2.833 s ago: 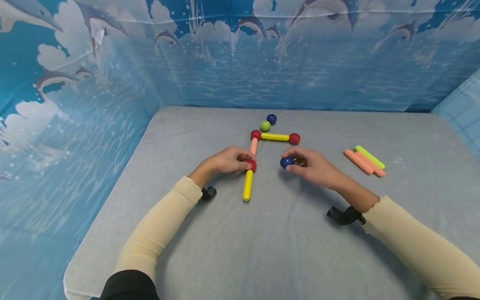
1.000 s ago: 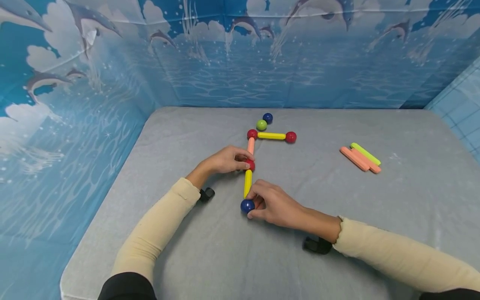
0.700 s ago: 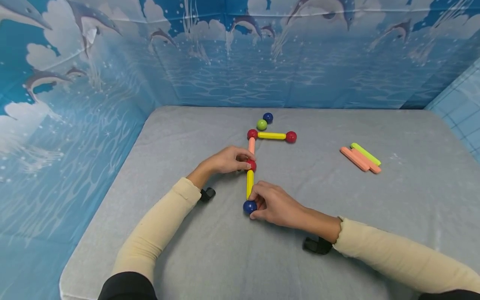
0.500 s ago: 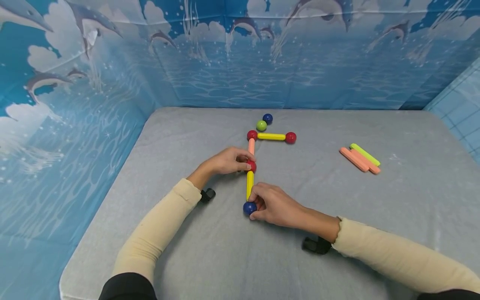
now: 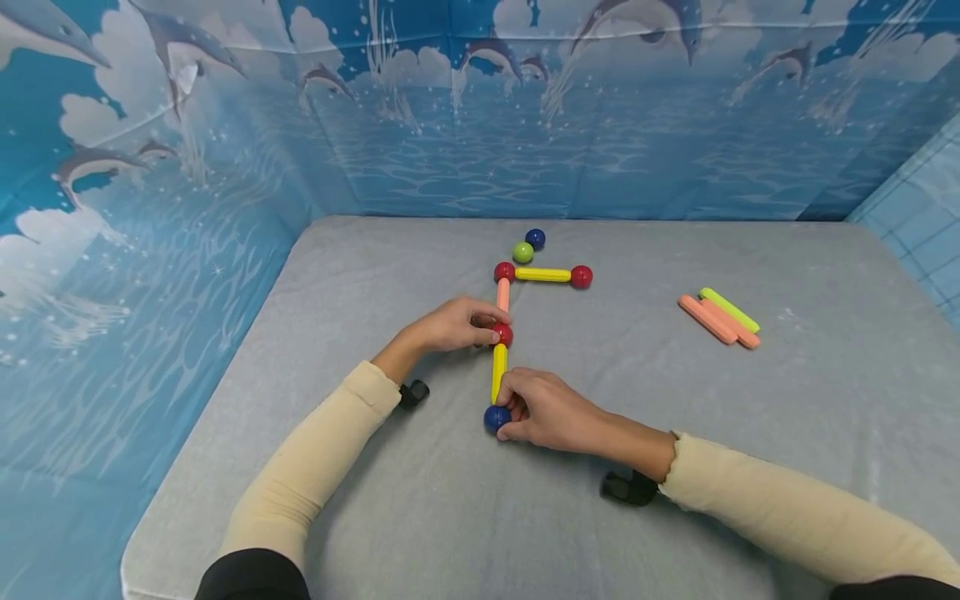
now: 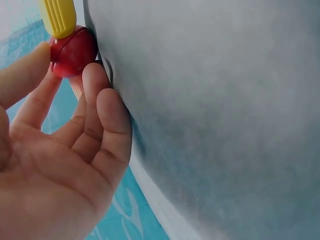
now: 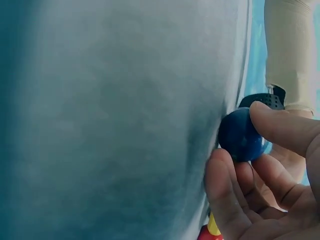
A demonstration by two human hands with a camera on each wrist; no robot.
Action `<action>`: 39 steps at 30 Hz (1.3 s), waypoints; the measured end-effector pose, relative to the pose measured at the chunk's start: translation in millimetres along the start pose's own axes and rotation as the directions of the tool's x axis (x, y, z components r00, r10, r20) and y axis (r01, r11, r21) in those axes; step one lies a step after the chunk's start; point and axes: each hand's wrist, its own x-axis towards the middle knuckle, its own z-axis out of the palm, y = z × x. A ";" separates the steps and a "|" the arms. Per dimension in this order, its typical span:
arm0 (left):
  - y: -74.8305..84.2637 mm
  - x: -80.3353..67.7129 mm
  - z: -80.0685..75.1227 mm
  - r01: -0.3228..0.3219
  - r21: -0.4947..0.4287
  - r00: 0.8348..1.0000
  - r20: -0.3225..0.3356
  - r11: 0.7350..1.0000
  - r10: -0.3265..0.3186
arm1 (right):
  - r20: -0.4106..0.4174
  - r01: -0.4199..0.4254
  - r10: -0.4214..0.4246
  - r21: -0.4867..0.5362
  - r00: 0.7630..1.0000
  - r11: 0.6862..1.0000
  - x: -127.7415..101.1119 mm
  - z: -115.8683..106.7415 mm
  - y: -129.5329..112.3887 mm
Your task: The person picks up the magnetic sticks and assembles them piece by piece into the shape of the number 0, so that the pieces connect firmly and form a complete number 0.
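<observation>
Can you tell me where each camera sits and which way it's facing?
Head: worn on the head, facing forward and down over the gray table; the left hand, right hand and both sleeves show.
Left wrist: on that wrist, facing the gripped red ball; the left hand shows.
Right wrist: on that wrist, facing the gripped blue ball; the right hand and a sleeve show.
Head and left wrist share that red ball.

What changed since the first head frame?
Right hand brought its blue ball leftward and closer in, to the near end of the nearer yellow rod; still pinched. Left hand still holds the middle red ball; the loose rods at right stayed put.
</observation>
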 end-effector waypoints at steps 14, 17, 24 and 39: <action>-2.8 -13.8 2.1 -0.015 0.013 0.999 -0.029 1.000 0.015 | -0.034 -0.011 0.011 -0.012 0.999 1.000 -0.9 -22.1 3.6; -6.5 -22.6 0.4 -0.029 0.050 0.998 -0.062 0.998 0.032 | -0.096 -0.037 0.035 -0.024 0.995 0.999 -9.4 -42.8 13.4; -11.4 -55.8 0.3 -0.162 0.193 0.980 -0.079 0.968 0.180 | -0.217 -0.151 0.107 -0.197 0.970 0.969 -50.5 -92.4 62.5; -1.5 -89.8 40.1 -0.291 0.191 0.955 0.122 0.937 0.272 | -0.467 -0.442 0.223 -0.436 0.856 0.784 -106.6 -164.2 168.1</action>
